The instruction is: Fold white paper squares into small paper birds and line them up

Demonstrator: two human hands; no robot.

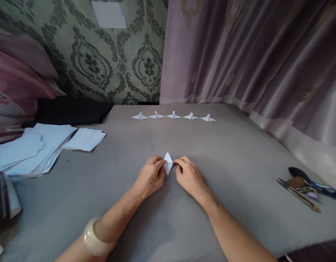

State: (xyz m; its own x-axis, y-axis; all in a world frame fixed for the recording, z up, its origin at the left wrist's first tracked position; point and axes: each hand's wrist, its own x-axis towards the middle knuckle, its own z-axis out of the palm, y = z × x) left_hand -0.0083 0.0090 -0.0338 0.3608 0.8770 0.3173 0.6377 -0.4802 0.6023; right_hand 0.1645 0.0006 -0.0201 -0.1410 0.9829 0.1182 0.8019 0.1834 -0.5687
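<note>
A small folded white paper [168,168], diamond-shaped with layered points at its top, is between my hands over the grey surface. My left hand [151,174] pinches its left corner between thumb and fingers. At the opposite corner, my right hand [189,175] has its fingers closed, with the fingertips touching the paper's right edge. Farther back stands a row of several folded paper birds [173,115], white with spread wings.
White paper sheets [51,145] lie at the left, with a smaller square paper [86,139] beside them. A dark phone-like object [0,200] is at the left edge. Tweezers [297,194] and a blue-handled tool [325,189] lie at the right. Curtains [225,54] border the right side.
</note>
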